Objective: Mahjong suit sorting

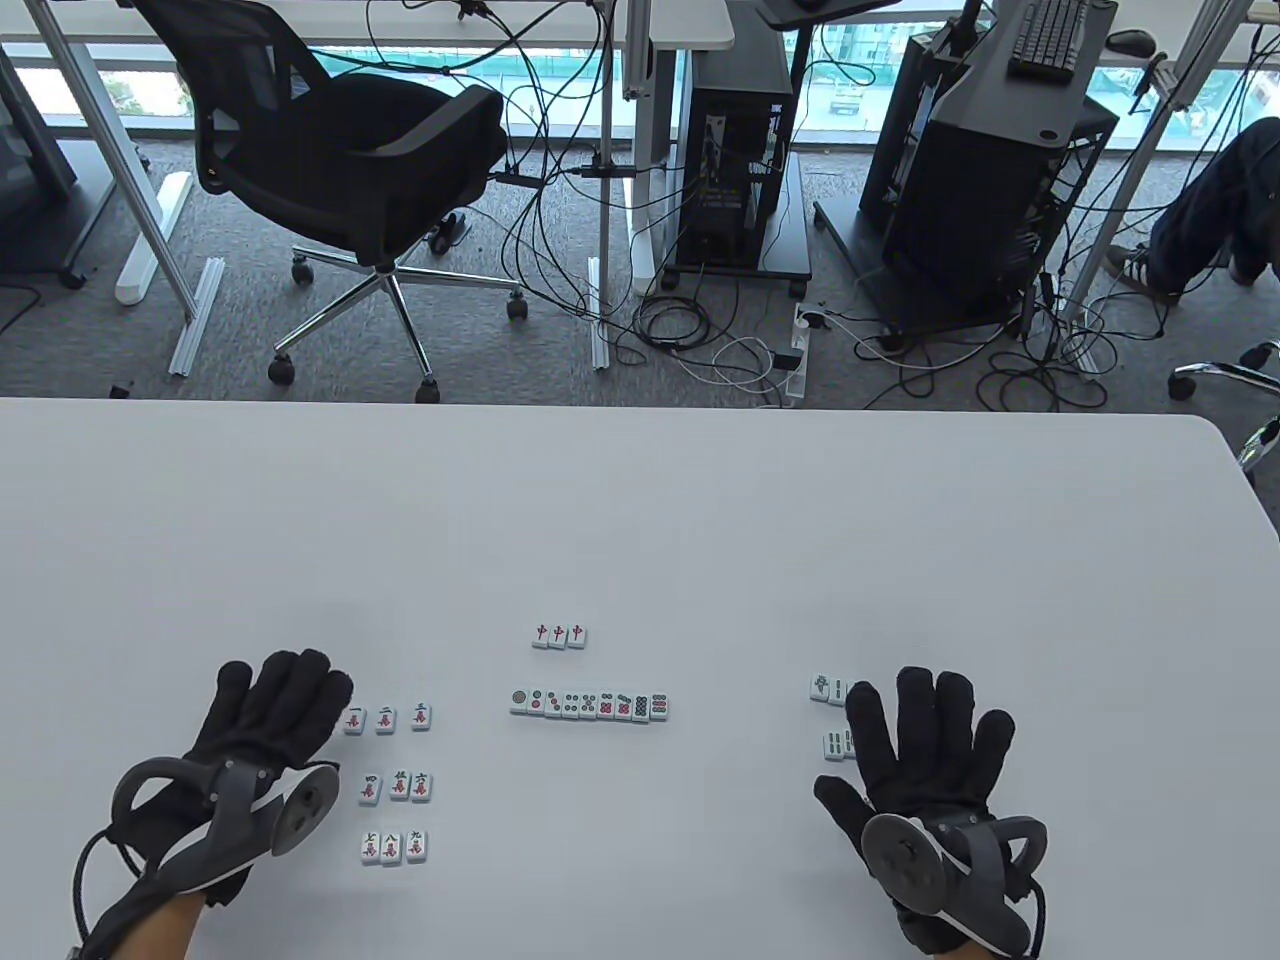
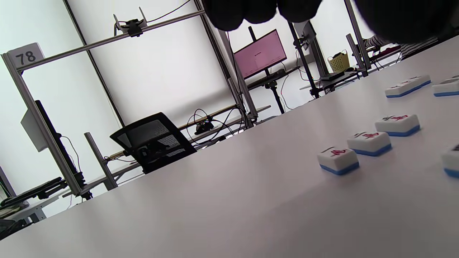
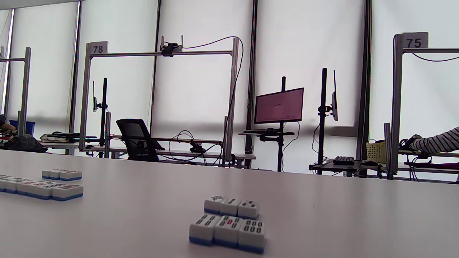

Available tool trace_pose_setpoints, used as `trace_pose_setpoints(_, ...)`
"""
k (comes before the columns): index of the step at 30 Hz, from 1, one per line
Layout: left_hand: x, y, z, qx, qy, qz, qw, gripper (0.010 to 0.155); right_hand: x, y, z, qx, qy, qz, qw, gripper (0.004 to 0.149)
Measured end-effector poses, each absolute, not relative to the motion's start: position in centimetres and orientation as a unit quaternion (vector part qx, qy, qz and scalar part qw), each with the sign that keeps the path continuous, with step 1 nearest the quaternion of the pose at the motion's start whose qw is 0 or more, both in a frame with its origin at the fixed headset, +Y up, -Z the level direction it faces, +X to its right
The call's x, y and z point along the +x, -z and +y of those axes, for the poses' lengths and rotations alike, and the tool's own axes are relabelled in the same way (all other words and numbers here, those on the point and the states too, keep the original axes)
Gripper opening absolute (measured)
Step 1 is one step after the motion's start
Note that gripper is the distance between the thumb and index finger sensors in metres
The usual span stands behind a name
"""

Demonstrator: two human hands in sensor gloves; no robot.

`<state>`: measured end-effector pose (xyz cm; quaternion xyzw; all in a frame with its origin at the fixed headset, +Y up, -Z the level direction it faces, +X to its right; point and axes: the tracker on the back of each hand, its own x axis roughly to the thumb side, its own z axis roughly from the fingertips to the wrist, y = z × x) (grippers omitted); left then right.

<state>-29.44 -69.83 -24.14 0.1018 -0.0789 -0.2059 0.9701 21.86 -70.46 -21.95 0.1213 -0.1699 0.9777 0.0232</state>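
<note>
The mahjong tiles lie face up in groups on the white table (image 1: 640,520). Three red dragon tiles (image 1: 559,636) form a short row, with a long row of circle tiles (image 1: 589,705) just below. Character tiles (image 1: 394,783) make a three-by-three grid; its top row (image 2: 369,141) shows in the left wrist view. My left hand (image 1: 285,700) lies flat just left of that grid, fingers straight, holding nothing. My right hand (image 1: 925,720) lies flat with spread fingers, covering part of the bamboo tiles (image 1: 830,689). In the right wrist view the bamboo tiles (image 3: 229,222) sit in two tight rows.
The table's far edge (image 1: 600,405) runs across the view and its right corner (image 1: 1225,450) is rounded. Beyond it stand an office chair (image 1: 350,160), computer towers (image 1: 740,150) and floor cables. The circle row (image 3: 43,188) shows at the left of the right wrist view.
</note>
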Motion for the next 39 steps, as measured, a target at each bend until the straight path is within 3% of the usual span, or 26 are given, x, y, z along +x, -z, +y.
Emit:
trace_pose_setpoints(4, -28.9, 27.0, -68.4, 0.060, 0.219, -0.069, 0.971, 0.076, 22.0, 21.6, -69.9, 0.128, -0.973, -0.186, 0.045, 0.079)
trace_pose_setpoints(13, -25.8, 31.1, -72.7, -0.085, 0.311, -0.050, 0.945, 0.072, 22.4, 21.7, -69.8, 0.134, -0.974, -0.171, 0.071, 0.081)
trace_pose_setpoints(21, -24.7, 31.8, -76.3, -0.142, 0.324, -0.028, 0.935, 0.058, 22.3, 21.6, -69.7, 0.142, -0.971, -0.173, 0.084, 0.081)
trace_pose_setpoints(23, -24.0, 31.2, -76.5, -0.109, 0.340, -0.029, 0.934, 0.057, 22.3, 21.7, -69.8, 0.143, -0.971, -0.171, 0.085, 0.082)
trace_pose_setpoints(27, -23.6, 30.7, -76.7, -0.108, 0.376, -0.045, 0.919, 0.056, 22.1, 21.6, -69.7, 0.147, -0.971, -0.169, 0.082, 0.082)
trace_pose_setpoints(33, -22.3, 31.0, -72.8, -0.086, 0.340, -0.023, 0.936, 0.059, 22.0, 21.5, -69.7, 0.152, -0.971, -0.168, 0.079, 0.083)
trace_pose_setpoints(36, -19.5, 30.2, -69.9, -0.057, 0.299, -0.060, 0.951, 0.059, 22.1, 21.6, -69.8, 0.149, -0.971, -0.166, 0.082, 0.083)
trace_pose_setpoints(39, -16.2, 29.3, -69.1, -0.044, 0.275, -0.108, 0.954, 0.060, 22.1, 21.6, -69.7, 0.149, -0.972, -0.162, 0.086, 0.083)
